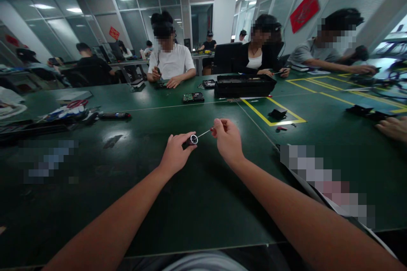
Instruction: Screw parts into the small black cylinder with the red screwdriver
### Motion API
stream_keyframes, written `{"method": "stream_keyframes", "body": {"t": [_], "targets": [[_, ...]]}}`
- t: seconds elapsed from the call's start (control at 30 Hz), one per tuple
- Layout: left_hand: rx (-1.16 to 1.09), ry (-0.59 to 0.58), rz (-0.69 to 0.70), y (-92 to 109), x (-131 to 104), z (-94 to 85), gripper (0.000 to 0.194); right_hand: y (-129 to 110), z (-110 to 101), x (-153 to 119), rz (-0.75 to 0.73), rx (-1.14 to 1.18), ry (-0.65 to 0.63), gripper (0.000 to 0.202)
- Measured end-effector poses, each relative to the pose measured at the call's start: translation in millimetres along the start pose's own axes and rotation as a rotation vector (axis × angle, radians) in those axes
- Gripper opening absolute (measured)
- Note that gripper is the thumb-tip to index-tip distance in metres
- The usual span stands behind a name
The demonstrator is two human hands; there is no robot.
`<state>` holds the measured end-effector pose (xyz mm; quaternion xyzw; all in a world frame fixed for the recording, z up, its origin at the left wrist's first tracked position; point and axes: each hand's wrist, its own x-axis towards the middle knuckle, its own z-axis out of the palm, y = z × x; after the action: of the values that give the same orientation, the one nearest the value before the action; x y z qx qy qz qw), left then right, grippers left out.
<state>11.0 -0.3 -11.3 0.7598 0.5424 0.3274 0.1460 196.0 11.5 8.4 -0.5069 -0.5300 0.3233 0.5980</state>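
My left hand (177, 152) is closed around a small dark cylinder (193, 139) with a bright metallic ring at its open end, which faces right. Between the thumb and fingers of my right hand (228, 140) is the red handle of a thin screwdriver (205, 132). Its metal shaft points left, with the tip at the ring of the cylinder. Whether the tip touches the inside is too small to tell. Both hands are above the green table (203, 211), near its middle.
A black box (244, 86) and a circuit-board part (193, 97) lie ahead. A dark screwdriver-like tool (114, 116) and red-handled scissors (77, 103) are left. A small black part (277, 113) sits within yellow tape. Several people sit beyond; another person's hand (394, 128) is at right.
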Motion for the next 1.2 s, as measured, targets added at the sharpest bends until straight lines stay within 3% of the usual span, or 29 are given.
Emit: {"method": "stream_keyframes", "body": {"t": [0.37,0.53,0.8,1.03,1.2], "targets": [[-0.034,0.025,0.031,-1.3,-1.7,-0.7,0.037,-0.8,-0.7,1.8,0.061,0.035,0.034,0.035],[-0.024,0.036,-0.001,-0.7,-1.7,-1.7,0.037,-8.4,-6.2,-1.4,-0.04,-0.134,0.005,0.038],[-0.024,0.053,-0.009,-9.9,-0.2,-1.8,0.039,-8.4,-8.1,-0.4,-0.221,-0.176,-0.21,0.014],[-0.016,0.054,-0.007,-10.4,-0.3,-1.5,0.04,-7.9,-8.4,0.4,-0.185,-0.296,-0.165,0.034],[-0.009,0.048,0.004,-11.4,-0.8,-1.5,0.04,-2.9,-8.1,3.0,-0.153,-0.226,-0.195,0.022]]}}
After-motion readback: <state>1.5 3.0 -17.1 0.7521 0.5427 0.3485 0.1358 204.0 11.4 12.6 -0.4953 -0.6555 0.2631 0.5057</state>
